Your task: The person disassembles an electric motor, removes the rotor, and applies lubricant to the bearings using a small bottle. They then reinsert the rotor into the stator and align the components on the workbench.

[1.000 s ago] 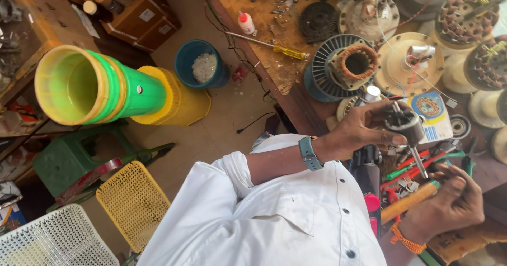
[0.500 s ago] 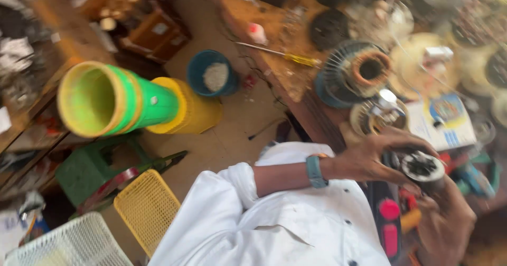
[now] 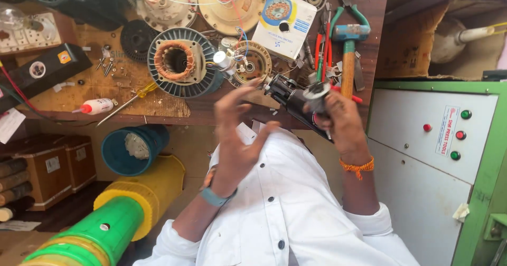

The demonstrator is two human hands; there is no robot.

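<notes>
Right hand (image 3: 338,115) wrapped tight around a dark motor part (image 3: 290,98), held off the surface (image 3: 158,105) at chest height, probably for a clear look at its end. Wrist bent, orange thread band showing, part pointing toward ten o'clock. Left hand (image 3: 232,134) just beside it at eight o'clock, fingers spread and curled, gripping nothing, palm facing the part. Copper-wound stator (image 3: 177,61) lying farther off at ten o'clock, hammer (image 3: 348,49) at twelve.
</notes>
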